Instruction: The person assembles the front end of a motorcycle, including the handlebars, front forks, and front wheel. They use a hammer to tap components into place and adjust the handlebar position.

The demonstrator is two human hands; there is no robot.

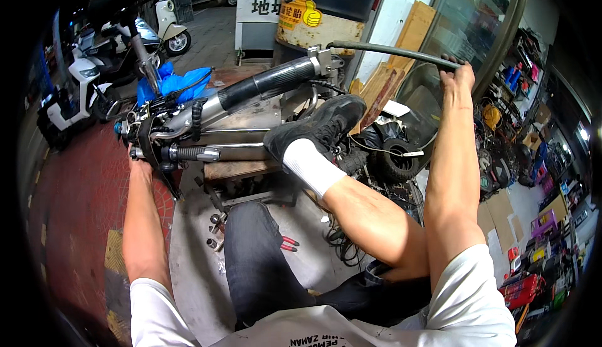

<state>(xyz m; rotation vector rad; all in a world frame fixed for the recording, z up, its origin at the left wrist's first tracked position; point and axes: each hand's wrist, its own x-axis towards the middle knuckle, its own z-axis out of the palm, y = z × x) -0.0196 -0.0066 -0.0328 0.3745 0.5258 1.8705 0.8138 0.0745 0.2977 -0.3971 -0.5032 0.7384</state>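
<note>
A scooter stem with a carbon-patterned tube (269, 87) lies slantwise across a low bench. At its upper right end is a metal clamp joint (322, 62). From that joint a long dark metal bar (389, 48) reaches to the right, and my right hand (457, 76) is closed around its far end. My left hand (139, 166) is at the scooter's handlebar (153, 140), beside a ribbed grip (190, 153); its fingers are mostly hidden behind the parts. My black shoe (320, 124) presses against the scooter just below the tube.
Red-handled pliers (289, 243) lie on the floor by my knee. Tyres (399, 159), cables and wooden boards (382, 90) crowd the right side. A drum (329, 15) stands behind. Parked scooters (78, 87) are at the left, and cluttered tools fill the far right.
</note>
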